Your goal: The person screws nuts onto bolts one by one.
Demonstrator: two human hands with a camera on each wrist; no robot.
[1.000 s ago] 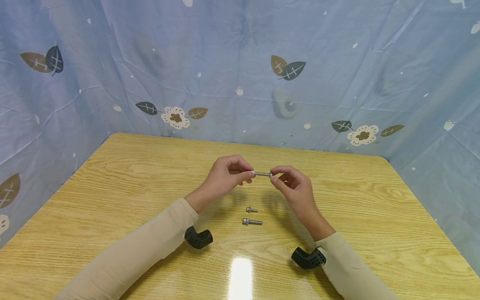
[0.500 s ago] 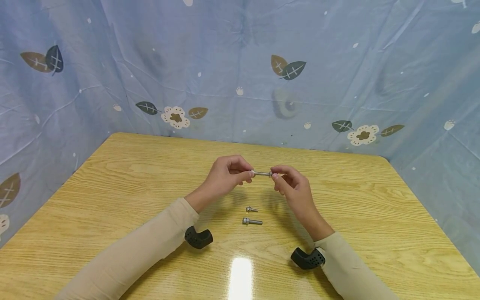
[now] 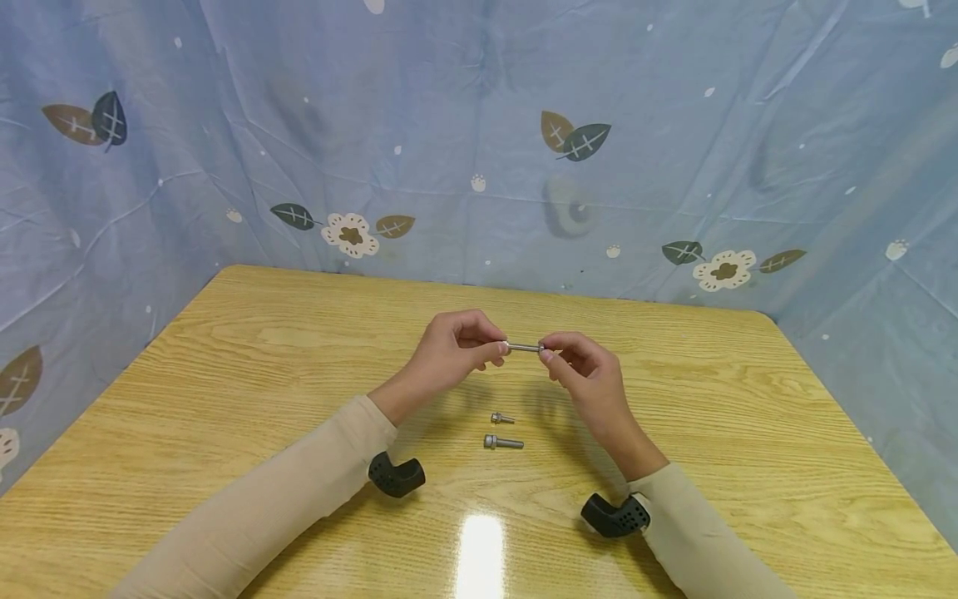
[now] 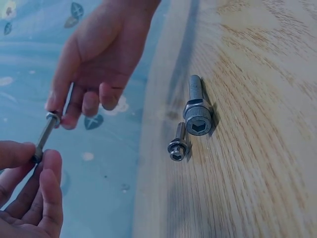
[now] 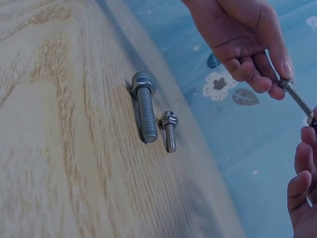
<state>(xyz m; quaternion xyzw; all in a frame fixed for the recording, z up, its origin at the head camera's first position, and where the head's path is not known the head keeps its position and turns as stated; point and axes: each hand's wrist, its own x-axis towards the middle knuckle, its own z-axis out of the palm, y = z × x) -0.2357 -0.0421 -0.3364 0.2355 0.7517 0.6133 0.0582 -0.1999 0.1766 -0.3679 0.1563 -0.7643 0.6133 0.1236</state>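
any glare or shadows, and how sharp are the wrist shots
Head view: white glare low centre on the table, shadows flanking the smaller bolt; left wrist view: dim, bluish, a shadow right of the larger bolt; right wrist view: also dim, threads visible on the held bolt.

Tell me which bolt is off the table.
The slim bolt, pinched by left hand and right hand; the thick bolt and small bolt lie on the table.

Booth (image 3: 861, 125): blue curtain (image 3: 449, 100), wooden table (image 3: 718, 399)
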